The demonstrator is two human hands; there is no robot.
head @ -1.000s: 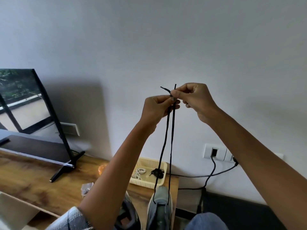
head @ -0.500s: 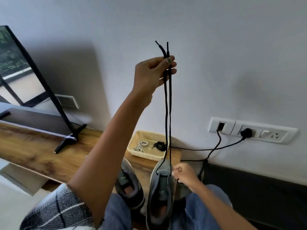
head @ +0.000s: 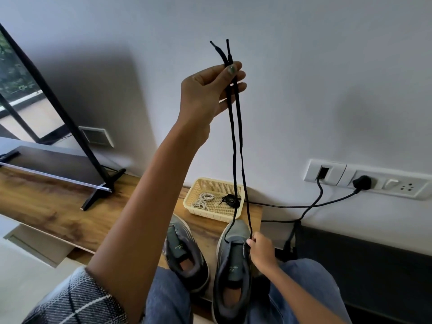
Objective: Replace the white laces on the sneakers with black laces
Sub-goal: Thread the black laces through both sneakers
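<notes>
My left hand (head: 208, 90) is raised high and pinches both ends of a black lace (head: 236, 146) together, tips sticking up above the fingers. The two strands hang down to the toe of the right grey sneaker (head: 232, 260), where the lace runs through the lowest eyelets. My right hand (head: 260, 250) rests at that sneaker's right side and pinches the right strand near the eyelet. The left grey sneaker (head: 184, 251) stands beside it without laces. Both shoes sit on the wooden table's front edge by my knees.
A cream mesh basket (head: 194, 195) behind the shoes holds coiled white laces (head: 203, 199) and a bundled black lace (head: 230, 199). A TV on a black stand (head: 102, 188) fills the table's left. A wall socket strip (head: 369, 181) with black cables (head: 313, 204) is at right.
My right hand let go of the lace ends, dropped down to the right sneaker and took the strand there. My left hand now holds both ends alone. The view tilted downward.
</notes>
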